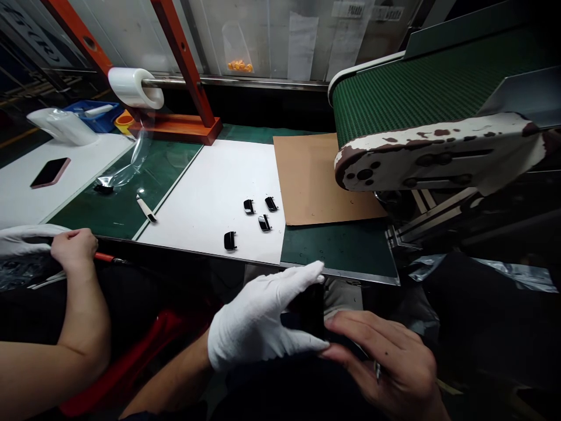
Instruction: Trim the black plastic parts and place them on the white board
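In front of my body, my left hand wears a white glove. Its fingers and thumb grip opposite ends of a glossy black part, whose outline melts into the dark background. My bare right hand is closed at the part's lower right edge, thumb and fingertips against it. Something small and silvery shows between its fingers, too little to name. Several small black plastic parts with short prongs lie on the white sheet beyond my hands.
A brown cardboard sheet lies beneath the end of a green conveyor belt. Left of it are a white-handled cutter, a plastic film roll on an orange stand and a phone. A co-worker's arm is at the left.
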Tool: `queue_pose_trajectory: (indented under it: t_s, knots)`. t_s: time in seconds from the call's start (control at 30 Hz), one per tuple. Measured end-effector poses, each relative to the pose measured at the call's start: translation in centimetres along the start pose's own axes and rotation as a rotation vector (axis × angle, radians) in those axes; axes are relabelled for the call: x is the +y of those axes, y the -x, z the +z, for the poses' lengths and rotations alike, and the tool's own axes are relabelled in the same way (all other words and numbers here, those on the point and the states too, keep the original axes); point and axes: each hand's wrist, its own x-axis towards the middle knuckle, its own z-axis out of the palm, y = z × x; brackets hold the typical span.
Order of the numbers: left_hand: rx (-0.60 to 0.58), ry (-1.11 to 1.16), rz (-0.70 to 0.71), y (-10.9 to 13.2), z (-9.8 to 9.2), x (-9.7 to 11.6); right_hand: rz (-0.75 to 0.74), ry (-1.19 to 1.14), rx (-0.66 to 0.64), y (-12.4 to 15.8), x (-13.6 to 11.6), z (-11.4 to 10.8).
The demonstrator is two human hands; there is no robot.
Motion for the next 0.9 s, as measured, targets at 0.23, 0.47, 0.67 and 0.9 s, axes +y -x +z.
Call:
queue_pose_trajectory:
  t_s: [0.23, 0.47, 0.67, 0.9]
  knots:
    - [0.016, -0.031, -0.011, -0.19, -0.24, 0.48, 0.03, -0.017, 0.005, -0.1, -0.13, 0.22]
    - [0.0, -0.001, -0.02, -0.14, -0.16, 0.25, 0.025, 0.004, 0.005, 0.03, -0.02, 0.29]
    - [0.001, 0.02, -0.024, -0.13, -0.1, 0.14, 0.018, 0.02, 0.03, 0.31, -0.09, 0.26]
    - [0.018, -0.02, -0.02, -0.22, 0.06, 0.2, 0.042, -0.055, 0.102, 0.46, -0.07, 0.95]
